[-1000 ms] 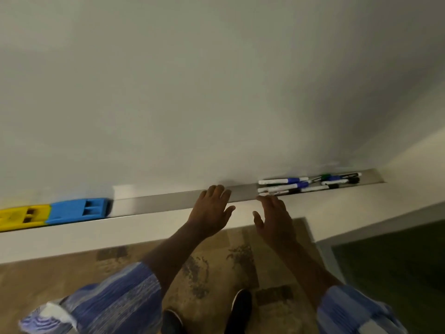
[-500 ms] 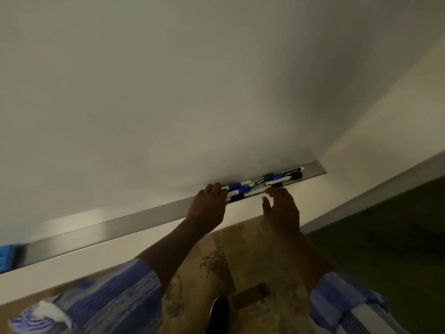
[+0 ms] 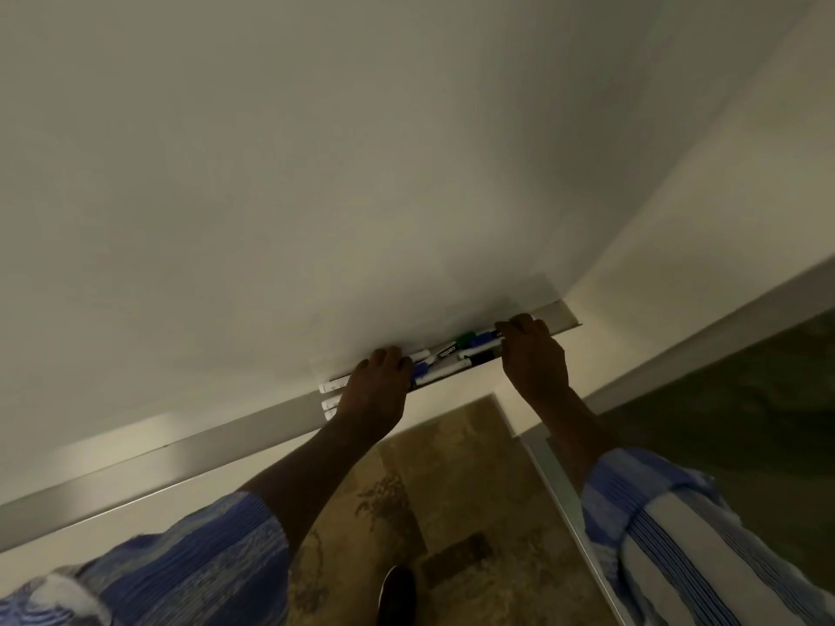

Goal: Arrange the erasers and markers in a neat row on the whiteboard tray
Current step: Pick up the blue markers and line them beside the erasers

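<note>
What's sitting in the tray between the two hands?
In the head view, a bunch of markers lies in the tray between the left hand and right hand.

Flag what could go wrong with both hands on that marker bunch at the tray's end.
1. The markers lie overlapped; squeezing them between the left hand and right hand might pop one over the tray lip onto the floor.
2. The open right tray end is close; a push that way could slide one off.

2 blue-and-white striped sleeves [image 3: 668, 526]; 1 dark shoe [image 3: 397, 596].
</note>
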{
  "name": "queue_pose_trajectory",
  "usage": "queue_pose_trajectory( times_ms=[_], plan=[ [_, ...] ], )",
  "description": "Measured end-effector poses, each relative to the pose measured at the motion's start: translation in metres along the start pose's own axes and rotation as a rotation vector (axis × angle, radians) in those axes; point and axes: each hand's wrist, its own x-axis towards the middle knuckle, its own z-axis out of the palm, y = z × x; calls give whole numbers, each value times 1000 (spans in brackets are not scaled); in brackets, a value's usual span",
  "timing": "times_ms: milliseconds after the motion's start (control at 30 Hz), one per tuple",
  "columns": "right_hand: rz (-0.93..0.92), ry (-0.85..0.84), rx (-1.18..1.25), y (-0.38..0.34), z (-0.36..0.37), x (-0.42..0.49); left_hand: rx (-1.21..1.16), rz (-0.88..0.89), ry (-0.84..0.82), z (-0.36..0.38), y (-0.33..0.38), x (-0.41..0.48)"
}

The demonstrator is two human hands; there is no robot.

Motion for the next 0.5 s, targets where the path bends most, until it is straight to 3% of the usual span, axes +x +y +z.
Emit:
queue_pose_trajectory(
  times_ms=[267, 500],
  plan=[
    [-191, -151, -211, 18, 5, 23, -1, 85, 56, 3, -1, 2],
    [-277, -185, -283, 29, 4, 28, 27, 130, 60, 10, -2, 2]
  ],
)
